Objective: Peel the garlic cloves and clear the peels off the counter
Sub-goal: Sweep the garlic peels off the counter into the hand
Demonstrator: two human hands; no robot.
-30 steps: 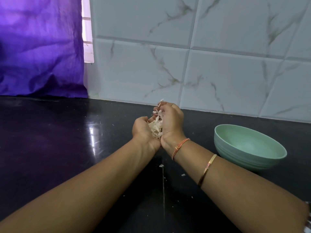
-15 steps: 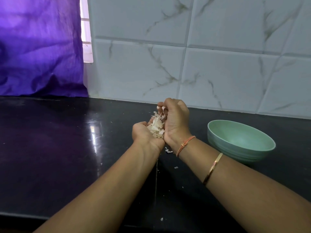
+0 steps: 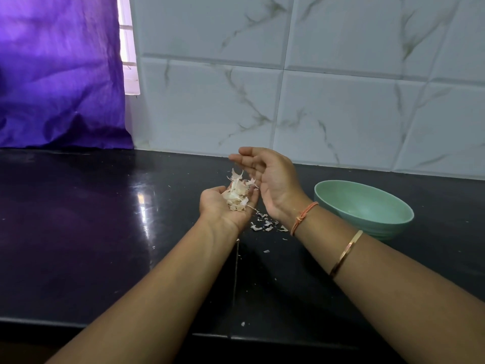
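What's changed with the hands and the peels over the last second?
The right hand has lifted off the garlic peels and opened, palm facing left. More scraps now lie on the counter beneath the hands. The left hand still carries the pile in its upturned palm; the green bowl stays at the right.

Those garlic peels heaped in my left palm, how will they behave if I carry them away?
The peels look thin, papery and very light, so a quick move would likely scatter them. They sit loose on the cupped left hand; scraps already lie on the counter, so more may spill.
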